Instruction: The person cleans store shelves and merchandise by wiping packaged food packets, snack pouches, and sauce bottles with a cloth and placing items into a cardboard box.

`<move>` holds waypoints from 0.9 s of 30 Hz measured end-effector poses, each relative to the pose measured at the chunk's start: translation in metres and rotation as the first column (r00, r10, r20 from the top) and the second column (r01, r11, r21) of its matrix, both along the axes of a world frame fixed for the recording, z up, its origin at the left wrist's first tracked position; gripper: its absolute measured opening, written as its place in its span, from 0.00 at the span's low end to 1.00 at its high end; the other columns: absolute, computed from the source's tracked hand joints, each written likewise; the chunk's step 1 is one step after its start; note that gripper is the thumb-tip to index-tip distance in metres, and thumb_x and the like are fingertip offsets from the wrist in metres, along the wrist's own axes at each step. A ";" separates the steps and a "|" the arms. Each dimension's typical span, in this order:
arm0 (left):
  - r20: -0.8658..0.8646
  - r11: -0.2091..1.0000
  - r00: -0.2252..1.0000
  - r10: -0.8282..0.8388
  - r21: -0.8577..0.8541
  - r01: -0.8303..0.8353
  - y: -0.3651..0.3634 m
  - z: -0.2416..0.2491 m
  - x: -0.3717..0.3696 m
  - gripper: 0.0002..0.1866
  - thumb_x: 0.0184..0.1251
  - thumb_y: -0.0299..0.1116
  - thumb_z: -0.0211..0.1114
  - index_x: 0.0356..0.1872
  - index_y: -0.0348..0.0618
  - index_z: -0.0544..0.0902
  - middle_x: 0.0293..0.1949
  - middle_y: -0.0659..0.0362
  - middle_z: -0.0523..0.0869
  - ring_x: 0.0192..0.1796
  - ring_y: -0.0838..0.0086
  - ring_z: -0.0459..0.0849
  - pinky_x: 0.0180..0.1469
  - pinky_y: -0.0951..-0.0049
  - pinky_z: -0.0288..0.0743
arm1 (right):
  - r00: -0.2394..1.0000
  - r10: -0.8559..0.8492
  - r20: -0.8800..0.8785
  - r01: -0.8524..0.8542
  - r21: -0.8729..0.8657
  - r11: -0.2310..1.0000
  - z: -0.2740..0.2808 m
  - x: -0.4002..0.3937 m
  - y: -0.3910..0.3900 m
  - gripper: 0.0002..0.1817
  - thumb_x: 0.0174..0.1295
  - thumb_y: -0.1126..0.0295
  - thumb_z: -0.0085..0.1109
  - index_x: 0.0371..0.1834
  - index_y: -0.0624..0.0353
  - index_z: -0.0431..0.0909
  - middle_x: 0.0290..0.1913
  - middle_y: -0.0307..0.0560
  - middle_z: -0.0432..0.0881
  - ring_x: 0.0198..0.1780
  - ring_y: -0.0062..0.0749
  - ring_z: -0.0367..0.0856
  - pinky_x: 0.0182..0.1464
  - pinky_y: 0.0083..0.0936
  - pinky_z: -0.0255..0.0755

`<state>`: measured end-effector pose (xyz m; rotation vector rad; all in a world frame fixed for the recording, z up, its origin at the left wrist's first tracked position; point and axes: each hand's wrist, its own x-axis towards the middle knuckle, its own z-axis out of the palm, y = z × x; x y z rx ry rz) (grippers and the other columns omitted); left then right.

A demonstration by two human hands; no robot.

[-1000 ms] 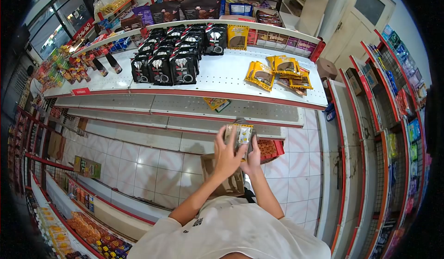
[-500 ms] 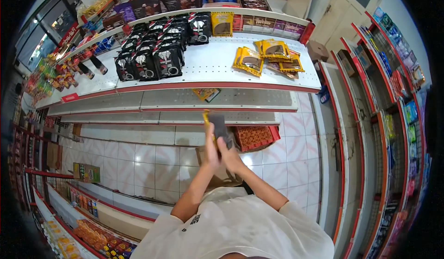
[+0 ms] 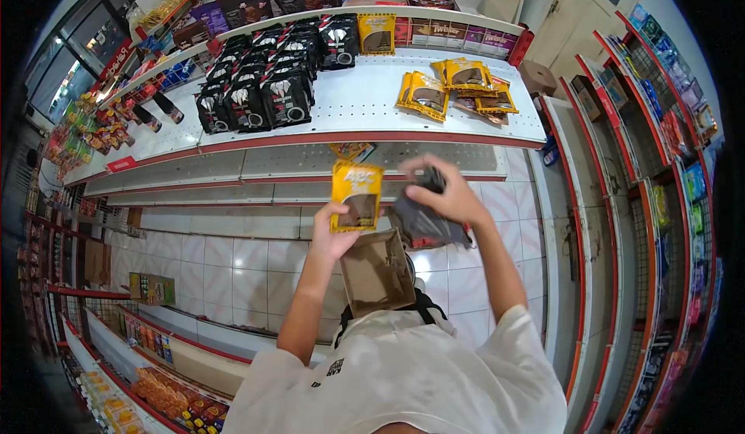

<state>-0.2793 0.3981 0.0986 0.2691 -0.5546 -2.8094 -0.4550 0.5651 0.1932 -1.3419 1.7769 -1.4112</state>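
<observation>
My left hand (image 3: 334,232) holds a yellow ABC packet (image 3: 358,193) upright by its lower left corner, its front facing me. To the right, my right hand (image 3: 442,193) is closed on a dark cloth (image 3: 427,218), blurred by motion. An open cardboard box (image 3: 376,271) sits below both hands, in front of my body. On the top shelf (image 3: 357,108), a loose pile of yellow packets (image 3: 458,89) lies at the right, and one yellow packet (image 3: 376,34) stands against the back. Rows of black packets (image 3: 260,85) stand to their left.
Lower shelves (image 3: 295,162) hold a yellow packet (image 3: 353,152) lying near the edge. Behind my right hand is a red tray, partly hidden. Tall shelves (image 3: 574,224) run along the right, and low shelves (image 3: 194,341) stand at the lower left. A small carton (image 3: 151,288) is on the floor.
My hands have moved apart. The yellow packet now faces me in my left hand, while my right hand has moved right with the dark cloth. The cardboard box shows more fully.
</observation>
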 end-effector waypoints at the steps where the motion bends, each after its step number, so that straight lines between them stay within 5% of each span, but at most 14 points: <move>1: -0.016 0.996 0.997 -0.071 -0.060 0.070 -0.004 0.003 -0.008 0.32 0.54 0.35 0.55 0.62 0.33 0.67 0.57 0.45 0.76 0.59 0.49 0.75 0.64 0.51 0.65 | 0.975 0.006 -0.224 -0.015 -0.037 0.999 0.014 -0.008 -0.014 0.25 0.53 0.62 0.68 0.53 0.61 0.77 0.49 0.47 0.81 0.53 0.30 0.77 0.59 0.28 0.68; 2: -0.014 0.996 0.997 -0.071 -0.061 0.070 -0.006 0.014 -0.019 0.32 0.54 0.35 0.55 0.62 0.33 0.67 0.57 0.45 0.76 0.59 0.49 0.75 0.64 0.51 0.65 | 0.965 0.031 -0.259 -0.028 0.015 1.000 0.031 -0.012 -0.026 0.26 0.52 0.59 0.69 0.54 0.59 0.77 0.52 0.49 0.81 0.55 0.33 0.78 0.60 0.29 0.67; 5: -0.160 0.984 0.973 -0.166 -0.093 0.153 -0.016 0.048 -0.055 0.29 0.52 0.34 0.57 0.58 0.33 0.71 0.53 0.46 0.80 0.54 0.50 0.79 0.63 0.54 0.68 | 0.871 0.122 -0.477 -0.069 0.126 0.990 0.051 -0.046 -0.066 0.19 0.54 0.56 0.68 0.40 0.61 0.82 0.34 0.54 0.84 0.34 0.35 0.82 0.42 0.31 0.73; 8: -0.079 0.993 0.994 -0.070 -0.104 0.061 -0.034 0.055 -0.088 0.26 0.53 0.30 0.60 0.56 0.36 0.72 0.49 0.51 0.81 0.53 0.56 0.79 0.62 0.57 0.68 | 0.816 0.045 -0.576 0.002 0.082 0.997 0.076 -0.082 -0.089 0.16 0.55 0.59 0.66 0.38 0.61 0.82 0.34 0.53 0.84 0.35 0.38 0.82 0.42 0.31 0.72; 10: -0.084 0.821 0.942 0.325 -0.469 -0.326 -0.050 0.045 -0.115 0.21 0.54 0.29 0.60 0.51 0.41 0.75 0.45 0.55 0.80 0.54 0.61 0.76 0.62 0.58 0.66 | 0.746 -0.042 -0.664 0.007 -0.055 0.998 0.090 -0.115 -0.106 0.15 0.54 0.61 0.66 0.38 0.60 0.82 0.34 0.53 0.84 0.36 0.41 0.82 0.43 0.32 0.73; 11: -0.093 0.823 0.936 0.338 -0.454 -0.342 -0.062 0.040 -0.126 0.21 0.54 0.29 0.60 0.51 0.41 0.75 0.45 0.55 0.80 0.54 0.61 0.76 0.62 0.58 0.66 | 0.654 -0.108 -0.749 0.111 -0.046 0.993 0.097 -0.131 -0.115 0.15 0.54 0.61 0.66 0.40 0.59 0.83 0.35 0.54 0.84 0.38 0.44 0.83 0.43 0.32 0.73; 12: -0.240 0.238 0.819 0.522 -0.881 -0.410 -0.078 0.031 -0.136 0.18 0.53 0.28 0.60 0.48 0.41 0.76 0.45 0.55 0.79 0.51 0.61 0.75 0.58 0.59 0.66 | 0.613 -0.148 -0.776 0.179 -0.046 0.983 0.100 -0.148 -0.126 0.15 0.54 0.61 0.66 0.41 0.58 0.82 0.36 0.54 0.84 0.39 0.46 0.82 0.44 0.33 0.73; 13: -0.464 -0.461 0.701 0.542 -0.861 -0.214 -0.087 0.031 -0.142 0.16 0.53 0.26 0.60 0.46 0.42 0.77 0.44 0.56 0.78 0.49 0.60 0.74 0.54 0.60 0.67 | 0.569 -0.187 -0.801 0.246 -0.051 0.968 0.101 -0.160 -0.138 0.16 0.54 0.61 0.66 0.42 0.58 0.82 0.37 0.55 0.84 0.40 0.48 0.82 0.44 0.34 0.74; 14: -0.447 -0.543 0.681 0.581 -0.836 -0.086 -0.092 0.030 -0.150 0.12 0.53 0.29 0.60 0.40 0.42 0.78 0.44 0.56 0.77 0.49 0.59 0.73 0.51 0.61 0.66 | 0.563 -0.175 -0.808 0.239 -0.044 0.970 0.099 -0.171 -0.151 0.16 0.54 0.61 0.66 0.42 0.58 0.82 0.37 0.55 0.84 0.40 0.48 0.82 0.44 0.34 0.74; 18: -0.500 -0.707 0.626 0.598 -0.697 0.118 -0.094 0.018 -0.168 0.14 0.56 0.37 0.59 0.43 0.44 0.79 0.41 0.56 0.77 0.47 0.62 0.74 0.50 0.61 0.67 | 0.462 -0.233 -0.856 0.396 -0.035 0.918 0.067 -0.231 -0.207 0.17 0.55 0.60 0.65 0.45 0.56 0.82 0.40 0.57 0.83 0.42 0.52 0.81 0.45 0.38 0.74; 25: -0.413 -0.650 0.607 0.679 -0.723 0.236 -0.095 0.020 -0.171 0.14 0.54 0.38 0.59 0.40 0.44 0.79 0.39 0.57 0.77 0.45 0.62 0.74 0.47 0.62 0.68 | 0.524 -0.141 -0.840 0.378 0.081 0.922 0.032 -0.279 -0.265 0.20 0.55 0.54 0.65 0.46 0.55 0.80 0.45 0.57 0.82 0.48 0.52 0.79 0.49 0.41 0.72; 27: -0.414 -0.652 0.606 0.679 -0.719 0.241 -0.094 0.019 -0.171 0.13 0.54 0.38 0.59 0.39 0.44 0.79 0.39 0.58 0.77 0.44 0.62 0.74 0.46 0.62 0.68 | 0.496 -0.192 -0.846 0.347 -0.010 0.938 0.026 -0.279 -0.271 0.19 0.57 0.58 0.63 0.46 0.59 0.80 0.42 0.60 0.82 0.46 0.54 0.79 0.47 0.40 0.72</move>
